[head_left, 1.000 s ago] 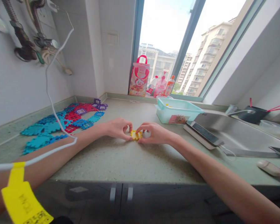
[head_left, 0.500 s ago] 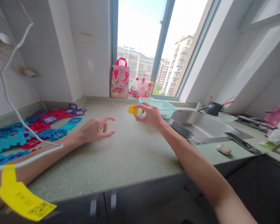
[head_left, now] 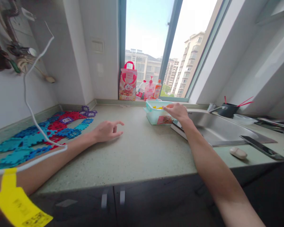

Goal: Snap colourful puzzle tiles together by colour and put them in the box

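Observation:
My left hand (head_left: 106,130) hovers low over the counter, thumb and index finger apart, holding nothing. My right hand (head_left: 178,112) is at the right part of a light-teal plastic box (head_left: 152,118), fingers bent together over its rim. Yellow pieces (head_left: 158,107) show inside the box. Some orange-yellow shows beside the right fingertips; whether they grip a piece is hidden. Left of my left hand lie interlocking plastic building pieces: blue ones (head_left: 73,133), red ones (head_left: 58,126) and purple ones (head_left: 91,113).
A steel sink (head_left: 217,126) is set in the counter (head_left: 142,154) at right. Near it lie a dark phone-like slab (head_left: 262,147) and a pale oval object (head_left: 238,153). A white cable (head_left: 29,104) with a yellow tag (head_left: 21,205) hangs at left. Bottles (head_left: 149,90) stand by the window.
My right hand has moved right to the box; the yellow piece it held in the open is no longer plainly visible. My left hand keeps its pose. The view has shifted slightly.

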The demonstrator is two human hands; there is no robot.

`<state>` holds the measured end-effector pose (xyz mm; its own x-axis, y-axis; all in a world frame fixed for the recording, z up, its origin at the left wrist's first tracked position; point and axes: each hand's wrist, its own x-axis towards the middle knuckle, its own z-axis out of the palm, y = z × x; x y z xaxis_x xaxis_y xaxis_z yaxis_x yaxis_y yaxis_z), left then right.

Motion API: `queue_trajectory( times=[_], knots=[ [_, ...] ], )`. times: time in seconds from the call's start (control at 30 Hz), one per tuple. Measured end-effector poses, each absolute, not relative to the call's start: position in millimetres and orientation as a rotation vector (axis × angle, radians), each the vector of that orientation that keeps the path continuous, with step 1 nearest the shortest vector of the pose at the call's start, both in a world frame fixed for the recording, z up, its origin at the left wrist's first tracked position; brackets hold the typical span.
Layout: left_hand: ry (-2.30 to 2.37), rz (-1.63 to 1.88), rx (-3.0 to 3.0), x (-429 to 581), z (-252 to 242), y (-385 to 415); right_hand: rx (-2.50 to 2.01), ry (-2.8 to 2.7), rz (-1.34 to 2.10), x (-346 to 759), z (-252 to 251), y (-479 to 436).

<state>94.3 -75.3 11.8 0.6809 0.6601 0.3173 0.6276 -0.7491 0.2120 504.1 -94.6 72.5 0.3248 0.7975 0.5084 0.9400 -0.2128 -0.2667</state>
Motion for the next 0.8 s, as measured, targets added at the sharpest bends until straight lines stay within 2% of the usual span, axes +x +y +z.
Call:
queue_trajectory(
  times=[0.37,0.57,0.67,0.8],
  knots=[
    [1.031,0.509,2.789,93,9,-74,-2.089,-1.694,-0.324,510,69,-92],
    [1.048,0.464,2.866,88,7,-70,-1.513,-1.691,-0.668,477,58,-88],
    [1.103,0.392,2.902,83,11,-65,-1.251,-1.909,-0.58,436,44,-97],
    [1.183,0.206,2.836,75,32,-67,-1.115,-2.397,-0.215,386,15,-114]
  ],
)
